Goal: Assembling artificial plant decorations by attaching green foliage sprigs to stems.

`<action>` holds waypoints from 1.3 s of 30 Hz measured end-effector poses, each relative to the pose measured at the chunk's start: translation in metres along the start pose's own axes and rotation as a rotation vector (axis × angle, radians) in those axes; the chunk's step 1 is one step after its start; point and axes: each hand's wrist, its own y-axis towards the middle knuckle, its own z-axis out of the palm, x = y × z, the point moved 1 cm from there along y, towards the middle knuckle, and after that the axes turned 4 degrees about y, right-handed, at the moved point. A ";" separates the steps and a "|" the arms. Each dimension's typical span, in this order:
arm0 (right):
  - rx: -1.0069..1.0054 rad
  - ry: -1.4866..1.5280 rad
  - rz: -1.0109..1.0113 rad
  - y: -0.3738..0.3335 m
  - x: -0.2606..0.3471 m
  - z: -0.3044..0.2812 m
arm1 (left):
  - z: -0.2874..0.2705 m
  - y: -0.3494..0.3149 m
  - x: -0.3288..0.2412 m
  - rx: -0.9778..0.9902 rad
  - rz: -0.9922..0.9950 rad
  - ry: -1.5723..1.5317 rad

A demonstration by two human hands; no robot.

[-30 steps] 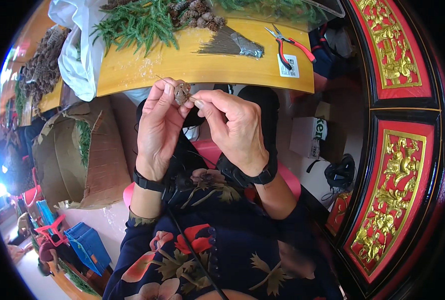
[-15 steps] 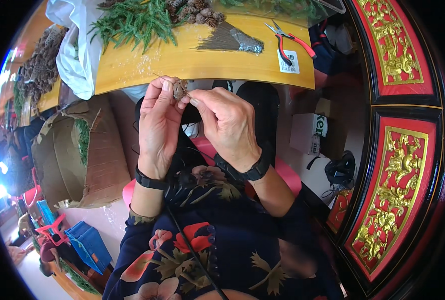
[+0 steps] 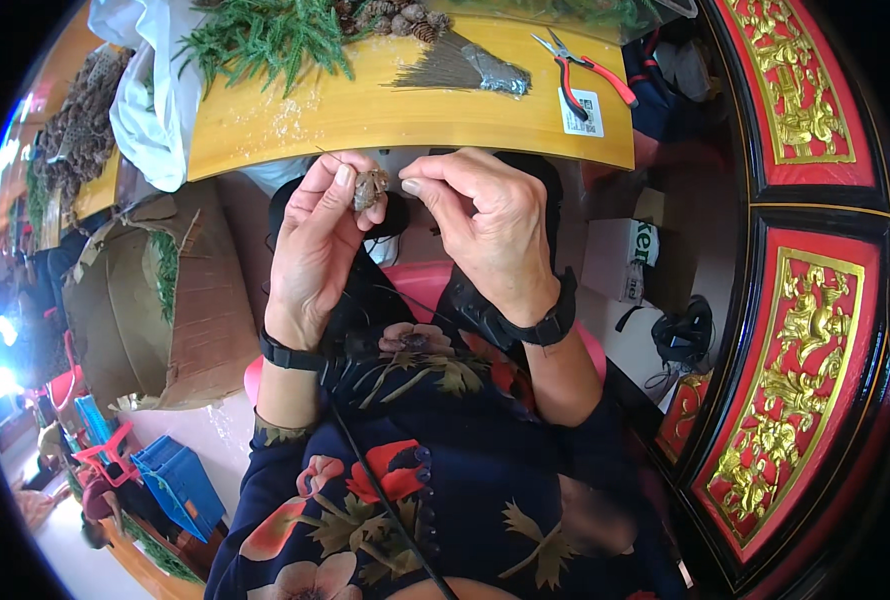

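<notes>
In front of the table's near edge, my left hand (image 3: 312,245) pinches a small brown pine cone (image 3: 368,190) between thumb and fingers. A thin wire (image 3: 331,157) sticks out past those fingers at the upper left. Just right of the cone, with a small gap between, is my right hand (image 3: 495,225). Its thumb and forefinger are pressed together; whether they hold a wire end is too fine to make out. On the table lie a fanned bundle of thin brown wires (image 3: 445,66) and needle-nose pliers (image 3: 570,72) with red and black handles.
Green fir sprigs (image 3: 265,40) and loose pine cones (image 3: 401,20) lie at the back of the yellow table (image 3: 255,130). A white plastic bag (image 3: 151,120) hangs over its left side. An open cardboard box (image 3: 165,310) stands at left; carved red-and-gold panels (image 3: 790,380) rise at right.
My right hand has drawn away from the pine cone, to the right and slightly up. My left hand still holds the cone, which appears turned a little.
</notes>
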 end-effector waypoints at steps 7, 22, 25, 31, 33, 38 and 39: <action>0.083 0.048 -0.001 0.000 -0.010 -0.008 | -0.002 -0.005 0.001 0.072 -0.041 0.057; 0.275 -0.015 -0.080 0.004 -0.012 -0.014 | -0.014 0.000 -0.003 0.278 -0.170 0.218; 0.194 0.110 0.194 0.004 -0.002 -0.013 | -0.015 -0.001 -0.003 0.190 -0.150 0.088; 0.249 0.450 0.505 -0.007 -0.016 0.002 | -0.007 -0.006 -0.002 0.061 -0.171 0.013; 0.237 0.469 0.459 -0.009 -0.013 0.006 | -0.005 -0.008 -0.003 -0.008 -0.171 -0.012; 0.219 0.532 0.452 -0.007 -0.004 0.013 | -0.004 -0.013 -0.009 0.004 -0.117 0.054; 0.218 0.530 0.449 -0.007 -0.002 0.015 | -0.004 -0.014 -0.011 -0.020 -0.109 0.106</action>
